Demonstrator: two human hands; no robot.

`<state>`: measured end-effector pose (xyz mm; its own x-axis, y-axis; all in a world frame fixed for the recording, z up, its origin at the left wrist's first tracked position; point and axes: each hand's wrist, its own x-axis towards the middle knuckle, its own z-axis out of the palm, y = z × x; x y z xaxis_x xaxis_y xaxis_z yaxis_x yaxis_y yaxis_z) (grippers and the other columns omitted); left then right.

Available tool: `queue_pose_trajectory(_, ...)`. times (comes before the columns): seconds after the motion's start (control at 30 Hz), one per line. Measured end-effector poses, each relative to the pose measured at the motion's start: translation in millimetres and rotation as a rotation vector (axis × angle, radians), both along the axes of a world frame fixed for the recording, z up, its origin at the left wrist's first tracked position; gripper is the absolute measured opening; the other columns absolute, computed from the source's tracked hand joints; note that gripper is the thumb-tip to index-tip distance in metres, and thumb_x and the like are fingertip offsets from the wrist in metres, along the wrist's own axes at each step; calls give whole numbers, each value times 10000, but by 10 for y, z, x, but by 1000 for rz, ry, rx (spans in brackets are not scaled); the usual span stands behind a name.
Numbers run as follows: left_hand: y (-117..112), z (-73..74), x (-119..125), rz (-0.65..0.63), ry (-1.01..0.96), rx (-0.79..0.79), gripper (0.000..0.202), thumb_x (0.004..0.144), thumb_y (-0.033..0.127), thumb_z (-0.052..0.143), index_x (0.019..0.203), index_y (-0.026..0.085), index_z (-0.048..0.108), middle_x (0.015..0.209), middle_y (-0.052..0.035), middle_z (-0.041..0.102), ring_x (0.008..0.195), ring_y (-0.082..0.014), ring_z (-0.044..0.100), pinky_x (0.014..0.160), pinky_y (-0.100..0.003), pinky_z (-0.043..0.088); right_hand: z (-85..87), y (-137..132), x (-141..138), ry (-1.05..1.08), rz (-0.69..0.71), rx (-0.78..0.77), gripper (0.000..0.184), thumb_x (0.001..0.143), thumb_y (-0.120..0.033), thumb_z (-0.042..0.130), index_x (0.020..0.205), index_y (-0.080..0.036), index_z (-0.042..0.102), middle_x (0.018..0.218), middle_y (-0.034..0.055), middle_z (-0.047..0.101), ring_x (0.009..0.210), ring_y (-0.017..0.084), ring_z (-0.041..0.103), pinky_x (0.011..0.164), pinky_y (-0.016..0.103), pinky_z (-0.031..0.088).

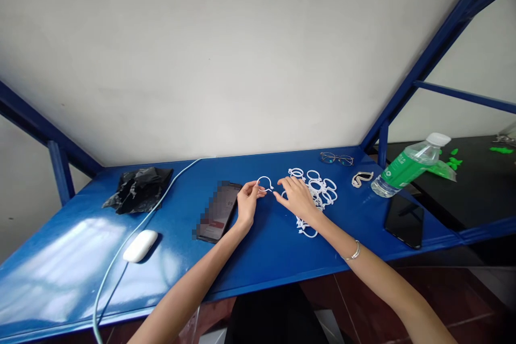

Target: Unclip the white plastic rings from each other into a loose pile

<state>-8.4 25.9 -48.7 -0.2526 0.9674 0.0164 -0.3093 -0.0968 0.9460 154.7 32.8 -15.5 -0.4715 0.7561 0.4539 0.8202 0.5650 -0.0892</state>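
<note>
Far left on the blue-painted metal bench (80, 236) lies a crumpled black plastic bag (137, 189). A pale blue cable (121, 250) runs from the back wall, past the bag, and over the front edge. A white oval plastic case (140, 245) sits just beside the cable.

Near the centre lies a dark smartphone with a lit screen (220, 210). Its display is blurred and no text can be read.

The left hand (246, 205) is just right of this phone. Its thumb and forefinger are closed narrowly on the left end of a thin white plastic open ring (264, 181). The ring is held just above the bench centre. It is an incomplete loop with a small tab at its right end.

The right hand (296, 196) has its fingertips at that tab, the other fingers extended and loosely spread. Whether its pinch is closed cannot be told. A silver bracelet (355, 251) is on its wrist.

The right hand partly covers a heap of identical white plastic rings (322, 189), overlapping and tangled.

Further right are:
- thin-rimmed metal eyeglasses (336, 158) at the back edge;
- a small beige loop-shaped part (362, 178);
- a clear plastic bottle with a white cap and green label (409, 165), lying tilted, with label lettering too small to read;
- a black smartphone with a dark screen (404, 220) near the front corner.
</note>
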Motion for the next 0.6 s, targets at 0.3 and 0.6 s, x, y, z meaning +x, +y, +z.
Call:
queue_pose_trajectory(0.3, -61, 93, 44, -108, 52, 45, 392, 750, 453, 689, 932, 113, 621, 765, -64, 675, 692, -175, 667, 708, -310, 550, -5, 66, 64, 140, 127, -58, 117, 937, -268, 511, 933, -192, 601, 888, 54, 663, 849, 217, 579, 765, 338, 415)
queue_pose_trajectory(0.6, -101, 203, 11, -232, 259, 186, 391, 883, 499, 517, 1098, 187, 611, 984, -68, 660, 814, -169, 632, 761, -277, 508, 82, 18, 20, 544, 224, -411, 217, 946, -288, 435, 804, -199, 572, 746, 8, 609, 691, 154, 577, 647, 265, 443)
